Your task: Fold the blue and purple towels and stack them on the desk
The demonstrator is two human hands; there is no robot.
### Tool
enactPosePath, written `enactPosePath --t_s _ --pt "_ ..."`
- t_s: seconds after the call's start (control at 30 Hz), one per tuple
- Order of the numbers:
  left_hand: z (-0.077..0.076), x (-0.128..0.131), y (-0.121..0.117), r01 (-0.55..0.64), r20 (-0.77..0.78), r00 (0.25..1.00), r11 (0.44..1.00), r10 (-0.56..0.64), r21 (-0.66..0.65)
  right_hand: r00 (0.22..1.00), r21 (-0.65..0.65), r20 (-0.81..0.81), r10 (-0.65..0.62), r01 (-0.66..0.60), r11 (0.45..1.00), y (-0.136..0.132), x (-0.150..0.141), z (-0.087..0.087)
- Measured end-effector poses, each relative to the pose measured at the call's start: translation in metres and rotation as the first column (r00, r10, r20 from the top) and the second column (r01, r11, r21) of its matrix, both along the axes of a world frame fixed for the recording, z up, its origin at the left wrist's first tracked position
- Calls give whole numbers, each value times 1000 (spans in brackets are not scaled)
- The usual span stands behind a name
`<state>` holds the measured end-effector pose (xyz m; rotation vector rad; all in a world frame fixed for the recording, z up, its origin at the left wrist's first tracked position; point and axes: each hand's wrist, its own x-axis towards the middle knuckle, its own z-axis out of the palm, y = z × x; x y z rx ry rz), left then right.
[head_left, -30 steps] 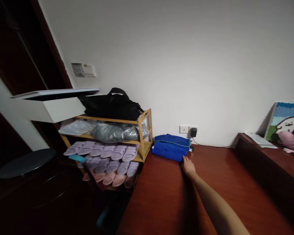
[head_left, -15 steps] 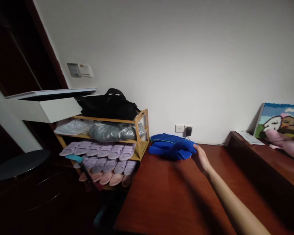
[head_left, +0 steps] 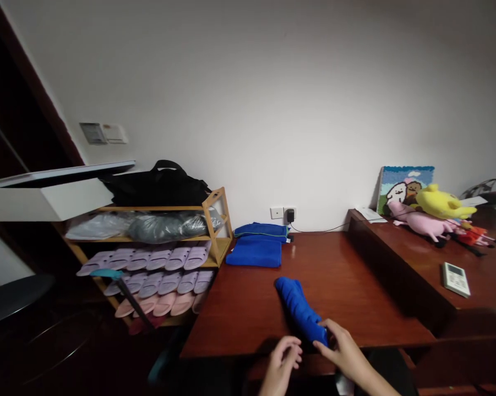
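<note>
A bunched blue cloth [head_left: 298, 308] lies slantwise on the reddish-brown desk [head_left: 239, 316], its near end close to the front edge. My right hand [head_left: 343, 351] grips that near end between thumb and fingers. To the left of it, my left hand [head_left: 281, 360] hovers at the desk edge with loosely curled fingers, holding nothing and apart from the cloth. Farther back, against the wall, rests a neatly folded blue cloth [head_left: 254, 251], with another folded blue cloth with a green edge [head_left: 262, 231] behind it.
On the left stands a wooden rack [head_left: 215, 220] with rows of slippers [head_left: 148, 258], plastic-wrapped bundles and a black bag [head_left: 159, 187]. A raised ledge [head_left: 417, 264] at right carries plush toys [head_left: 441, 204], a picture and a remote control [head_left: 455, 279]. A plugged-in adapter [head_left: 290, 215] trails a cable.
My right hand has brought one blue cloth from the pile by the wall to the desk's front. My left hand has come into view. The view has shifted to the right.
</note>
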<state>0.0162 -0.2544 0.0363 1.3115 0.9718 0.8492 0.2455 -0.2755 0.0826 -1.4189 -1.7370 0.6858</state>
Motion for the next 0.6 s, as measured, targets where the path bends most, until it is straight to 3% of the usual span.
enactPosePath --t_s 0.1,0.23,0.3,0.37,0.47,0.6 --pt "14 -24 16 -127 -171 972 970 163 207 999 63 35 19 -21 998 -9 2 -3" --pt "24 -48 63 -91 -429 858 905 283 416 993 177 -18 -116 118 977 8 28 -9" --pt "27 -53 97 -31 -559 751 864 352 503 974 224 -55 -221 227 948 24 45 -17" --pt "30 -55 134 52 -692 586 832 422 552 947 233 -82 -310 320 918 41 60 -32" --pt "29 -53 185 129 -801 360 824 479 551 917 212 -115 -381 398 893 60 72 -60" --pt "22 -50 244 118 -818 283 828 501 548 908 196 -132 -397 416 888 72 73 -96"
